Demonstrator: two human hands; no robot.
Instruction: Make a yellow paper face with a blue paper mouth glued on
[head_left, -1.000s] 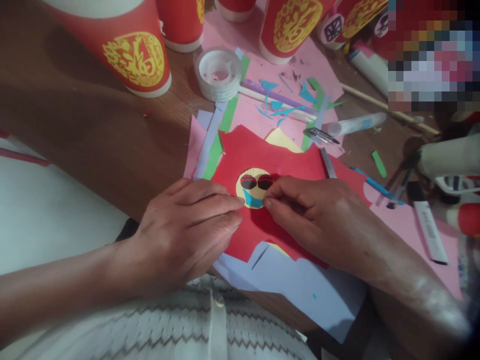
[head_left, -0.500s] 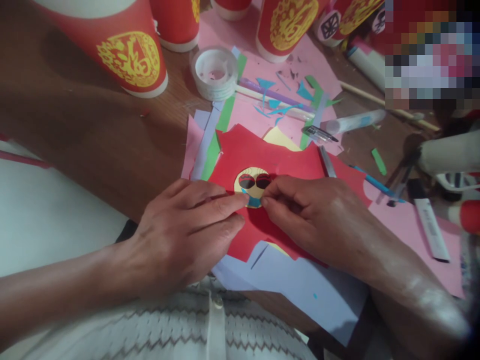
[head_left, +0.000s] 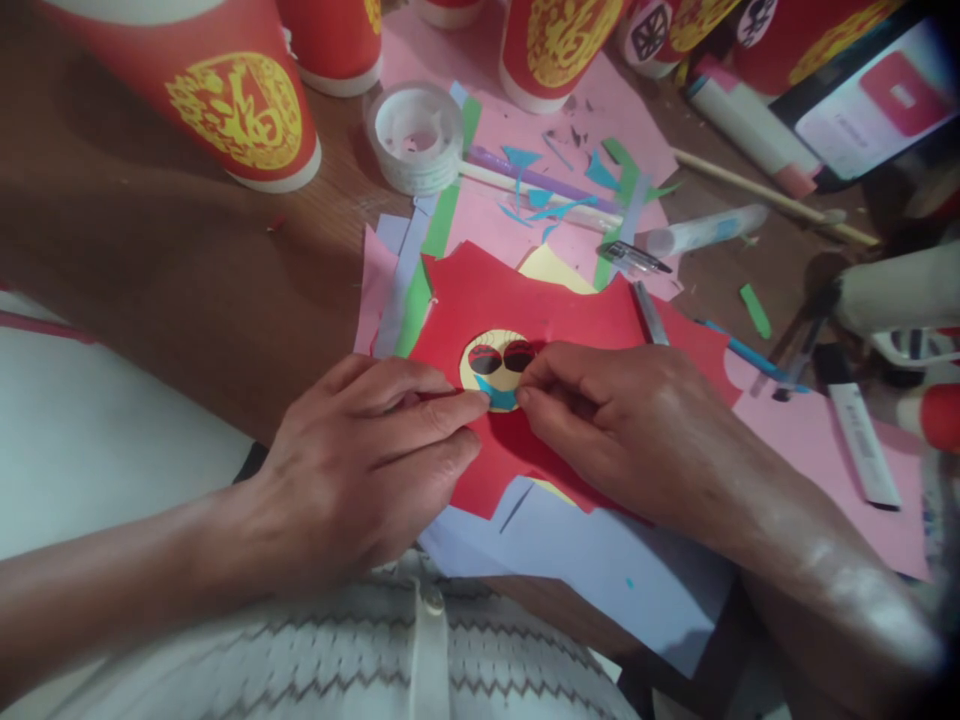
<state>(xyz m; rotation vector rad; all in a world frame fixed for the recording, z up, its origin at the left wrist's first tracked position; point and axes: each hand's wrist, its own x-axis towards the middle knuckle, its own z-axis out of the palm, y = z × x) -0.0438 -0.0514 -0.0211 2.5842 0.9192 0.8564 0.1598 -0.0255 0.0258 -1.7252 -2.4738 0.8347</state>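
A yellow paper circle [head_left: 507, 374] with two dark ovals like sunglasses lies on red paper [head_left: 480, 300]. Across its lower part sits a small blue paper piece [head_left: 498, 394]. My left hand [head_left: 382, 450] rests on the red paper, fingers spread, one fingertip touching the blue piece's left end. At the circle's right edge my right hand [head_left: 622, 420] pinches with thumb and forefinger beside the blue piece; what lies between those fingertips is hidden. Lavender paper [head_left: 600, 590] shows beneath the red paper.
Red paper cups [head_left: 232, 110] stand at the back, with a tape roll [head_left: 415, 140] near them. Blue and green scraps, a pen [head_left: 636, 257] and a glue tube [head_left: 705, 232] lie behind the red paper. A marker [head_left: 859, 430] and a lit phone [head_left: 877, 105] are at right.
The view has shifted slightly, moving the scene a little left. The blue piece's left end shows more clearly on the circle. Both hands keep nearly the same pose.
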